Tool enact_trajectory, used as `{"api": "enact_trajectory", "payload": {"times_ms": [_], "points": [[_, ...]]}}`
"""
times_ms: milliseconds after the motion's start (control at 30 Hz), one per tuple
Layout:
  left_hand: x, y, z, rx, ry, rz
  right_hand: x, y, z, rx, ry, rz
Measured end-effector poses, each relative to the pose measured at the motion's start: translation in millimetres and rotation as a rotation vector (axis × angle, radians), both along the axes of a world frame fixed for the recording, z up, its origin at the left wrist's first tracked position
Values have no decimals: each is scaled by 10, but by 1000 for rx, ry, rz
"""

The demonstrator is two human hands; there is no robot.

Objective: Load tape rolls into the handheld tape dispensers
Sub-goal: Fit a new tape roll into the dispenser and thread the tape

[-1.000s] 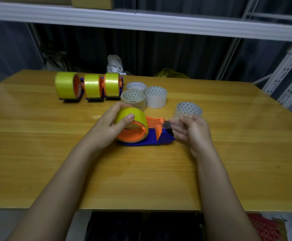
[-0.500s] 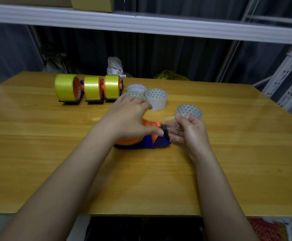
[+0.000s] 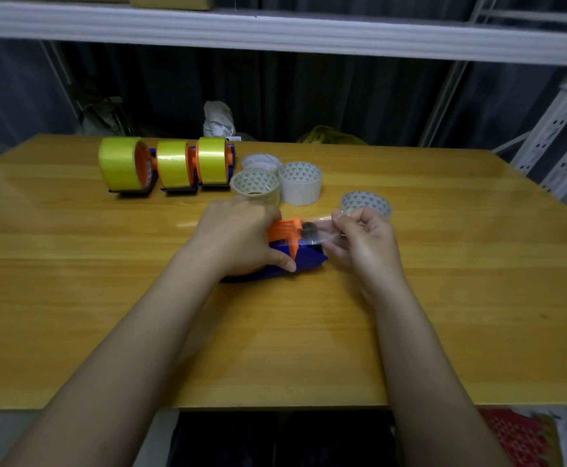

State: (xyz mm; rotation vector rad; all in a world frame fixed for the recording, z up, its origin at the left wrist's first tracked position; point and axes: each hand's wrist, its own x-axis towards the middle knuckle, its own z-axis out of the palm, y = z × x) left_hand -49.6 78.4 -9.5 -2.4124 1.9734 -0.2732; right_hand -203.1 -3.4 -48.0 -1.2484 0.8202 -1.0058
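The dispenser [image 3: 304, 254] lies on the bench [image 3: 73, 264] between both hands. The left hand [image 3: 238, 235] curls its grip over the dispenser's roll end (roll hidden beneath). Just right of the dispenser, the right hand [image 3: 364, 242] pinches the clear tape end [image 3: 322, 224], fingers closed on it.

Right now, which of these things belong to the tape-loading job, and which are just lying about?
Job:
dispenser in left hand
tape end pinched by right hand
three loaded dispensers
four spare rolls

Lying about:
white bundle
yellow bag
shelf boxes
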Motion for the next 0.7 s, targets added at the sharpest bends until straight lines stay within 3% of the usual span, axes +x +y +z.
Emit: {"api": "enact_trajectory", "payload": {"times_ms": [133, 333, 600, 700], "points": [[14, 17, 40, 4, 109, 12, 16, -22, -63, -94, 110, -2], [-3, 25, 31, -1, 112, 8, 5, -46, -81, -55, 187, -5], [4, 7, 22, -8, 124, 28, -32, -58, 21, 214, 46, 47], [7, 11, 24, 17, 108, 20, -39, -61, 16, 181, 47, 23]]}}
